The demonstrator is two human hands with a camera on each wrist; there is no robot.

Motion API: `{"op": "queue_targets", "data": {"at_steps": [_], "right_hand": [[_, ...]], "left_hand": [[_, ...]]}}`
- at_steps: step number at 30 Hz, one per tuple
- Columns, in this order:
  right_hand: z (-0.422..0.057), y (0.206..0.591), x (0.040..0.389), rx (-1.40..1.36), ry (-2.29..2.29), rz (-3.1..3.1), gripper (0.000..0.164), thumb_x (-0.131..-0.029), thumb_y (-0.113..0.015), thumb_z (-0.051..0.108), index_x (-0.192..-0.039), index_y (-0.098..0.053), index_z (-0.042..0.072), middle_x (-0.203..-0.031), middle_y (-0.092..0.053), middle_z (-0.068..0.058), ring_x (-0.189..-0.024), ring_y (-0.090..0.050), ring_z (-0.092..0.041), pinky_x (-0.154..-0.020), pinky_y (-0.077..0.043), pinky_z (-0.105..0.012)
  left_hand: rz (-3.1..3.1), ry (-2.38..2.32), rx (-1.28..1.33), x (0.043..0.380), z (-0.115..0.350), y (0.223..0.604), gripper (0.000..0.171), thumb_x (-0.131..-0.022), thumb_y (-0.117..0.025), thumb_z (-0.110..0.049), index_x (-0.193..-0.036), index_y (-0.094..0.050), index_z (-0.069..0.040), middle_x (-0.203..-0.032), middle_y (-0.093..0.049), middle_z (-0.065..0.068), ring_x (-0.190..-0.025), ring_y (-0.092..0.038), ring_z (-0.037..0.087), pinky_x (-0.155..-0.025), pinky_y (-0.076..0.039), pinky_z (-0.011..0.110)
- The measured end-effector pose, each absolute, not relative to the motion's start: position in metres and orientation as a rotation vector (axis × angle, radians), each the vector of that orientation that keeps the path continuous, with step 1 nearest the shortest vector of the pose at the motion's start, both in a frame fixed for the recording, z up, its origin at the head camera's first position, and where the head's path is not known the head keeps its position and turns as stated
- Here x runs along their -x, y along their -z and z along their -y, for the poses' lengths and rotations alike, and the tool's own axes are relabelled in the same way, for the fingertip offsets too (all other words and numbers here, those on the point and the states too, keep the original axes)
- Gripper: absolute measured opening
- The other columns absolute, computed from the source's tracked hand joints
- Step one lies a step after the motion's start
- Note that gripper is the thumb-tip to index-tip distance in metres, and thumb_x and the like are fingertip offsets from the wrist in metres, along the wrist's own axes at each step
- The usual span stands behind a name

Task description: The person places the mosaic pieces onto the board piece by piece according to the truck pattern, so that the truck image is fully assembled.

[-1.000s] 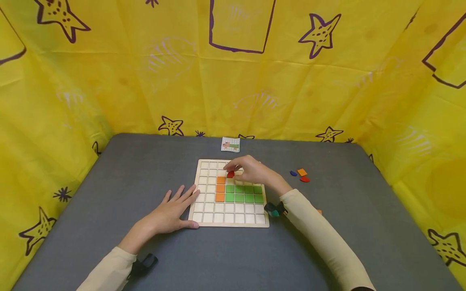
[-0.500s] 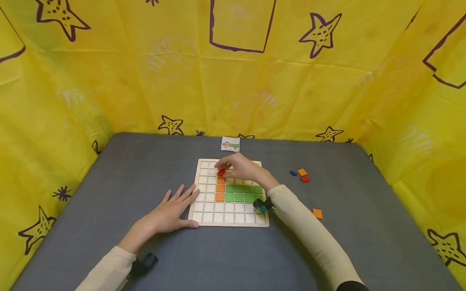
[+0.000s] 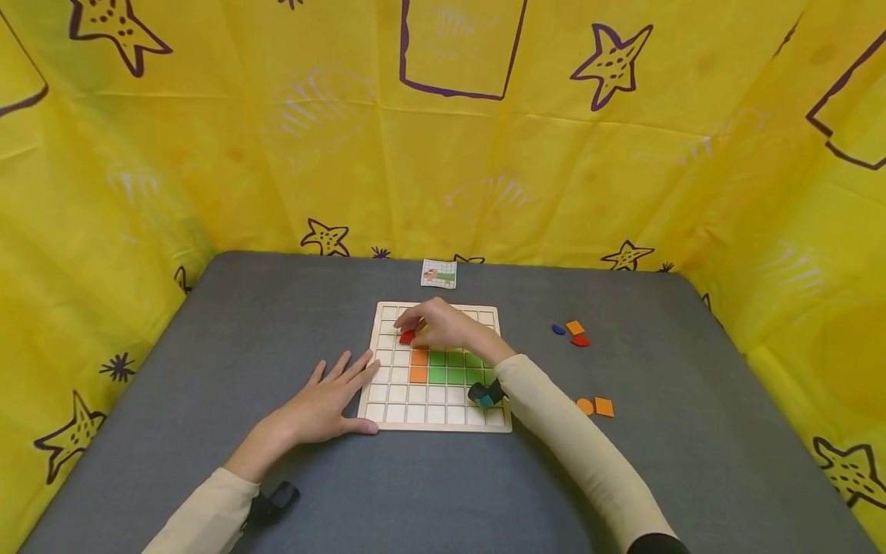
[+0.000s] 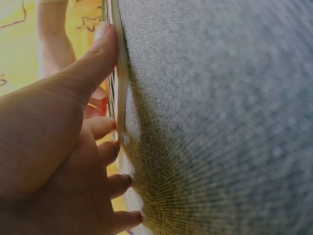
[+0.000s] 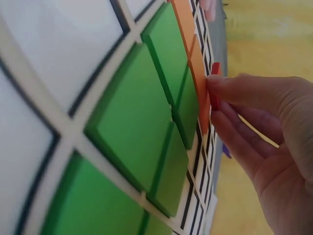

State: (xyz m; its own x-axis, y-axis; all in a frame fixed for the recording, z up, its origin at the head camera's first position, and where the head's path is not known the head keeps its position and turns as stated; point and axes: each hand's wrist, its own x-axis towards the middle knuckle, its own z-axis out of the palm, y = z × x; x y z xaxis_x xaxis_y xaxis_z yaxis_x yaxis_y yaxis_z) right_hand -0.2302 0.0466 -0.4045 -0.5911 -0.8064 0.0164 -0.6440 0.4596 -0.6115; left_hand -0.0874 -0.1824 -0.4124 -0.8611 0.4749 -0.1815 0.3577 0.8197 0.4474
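A square wooden grid board [image 3: 436, 427] lies on the table. My left hand [image 3: 311, 412] rests at its left side with fingers spread, thumb [image 4: 100, 54] and fingertips at the rim in the left wrist view. Over the upper-left cells, my right hand [image 3: 446, 323] pinches a small red tile [image 3: 407, 338] between thumb and fingers. In the right wrist view the red tile [image 5: 216, 69] stands on edge close over the grid, just past the orange tiles [image 5: 198, 78]. Two rows of green tiles [image 3: 446, 375] fill cells beside the orange column. The right hand hides some upper cells.
A small picture card [image 3: 439, 274] lies beyond the board. To the right are a blue piece [image 3: 558, 329], an orange square [image 3: 575, 328] and a red piece [image 3: 581, 341]. Nearer lie an orange disc [image 3: 584, 406] and another orange square [image 3: 604, 407]. Yellow cloth [image 3: 443, 169] surrounds the table.
My right hand has moved left across the board with the red tile, past the top of the orange column. The orange disc, hidden before, now shows beside the sleeve. My left hand stays put.
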Motion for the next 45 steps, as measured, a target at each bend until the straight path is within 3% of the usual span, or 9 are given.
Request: {"op": "queue_targets", "data": {"at_steps": [9, 17, 32, 45], "right_hand": [[-0.042, 0.406, 0.227, 1.243, 0.79, -2.434, 0.032, -0.087, -0.073, 0.004, -0.119, -0.069, 0.004, -0.11, -0.071, -0.005, -0.098, -0.065, -0.013, -0.087, -0.05, -0.02], [-0.043, 0.404, 0.224, 1.272, 0.763, -2.439, 0.031, -0.087, -0.073, 0.003, -0.117, -0.069, 0.003, -0.105, -0.072, -0.005, -0.095, -0.065, -0.015, -0.086, -0.051, -0.024], [-0.057, 0.395, 0.221, 1.278, 0.793, -2.46, 0.031, -0.087, -0.072, 0.003, -0.119, -0.069, 0.003, -0.115, -0.07, -0.007, -0.104, -0.066, -0.019, -0.092, -0.052, -0.031], [-0.078, 0.387, 0.22, 1.3, 0.859, -2.479, 0.034, -0.085, -0.072, -0.001, -0.119, -0.068, 0.0, -0.112, -0.071, -0.011, -0.1, -0.067, -0.021, -0.09, -0.053, -0.033]], "left_hand": [[-2.724, -0.586, -0.653, 0.087, 0.182, 0.412, 0.097, -0.082, -0.072, -0.054, -0.155, -0.027, -0.008, -0.162, -0.017, 0.014, -0.145, -0.01, 0.049, -0.109, -0.005, 0.071], [-2.715, -0.601, -0.66, 0.087, 0.182, 0.412, 0.097, -0.082, -0.071, -0.056, -0.155, -0.027, -0.008, -0.162, -0.017, 0.014, -0.146, -0.01, 0.048, -0.109, -0.005, 0.071], [-2.71, -0.602, -0.643, 0.088, 0.181, 0.413, 0.099, -0.081, -0.071, -0.057, -0.155, -0.027, -0.009, -0.163, -0.016, 0.014, -0.146, -0.01, 0.048, -0.109, -0.004, 0.071], [-2.707, -0.596, -0.618, 0.086, 0.181, 0.412, 0.1, -0.08, -0.071, -0.058, -0.155, -0.027, -0.009, -0.162, -0.017, 0.014, -0.145, -0.01, 0.049, -0.109, -0.004, 0.072]]}}
